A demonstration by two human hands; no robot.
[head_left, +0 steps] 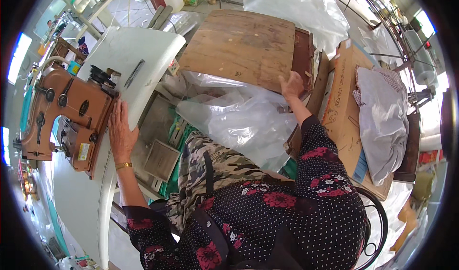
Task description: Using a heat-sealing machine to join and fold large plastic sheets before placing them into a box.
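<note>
My left hand (121, 132) lies flat with fingers spread on the edge of the white sewing table (143, 45), right beside the base of an orange-brown sewing machine (67, 117). A gold bracelet sits on that wrist. My right hand (291, 85) reaches forward and grips the near right corner of a worn wooden board (239, 48). Clear plastic sheeting (239, 122) is bunched below the board, between my two arms. Neither hand holds anything loose.
A cardboard box (344, 107) stands at the right with folded grey cloth (382, 117) on it. A pen-like tool (135, 73) lies on the white table. More clear plastic (296, 7) is heaped behind the board. A black chair back (377, 217) curves behind me.
</note>
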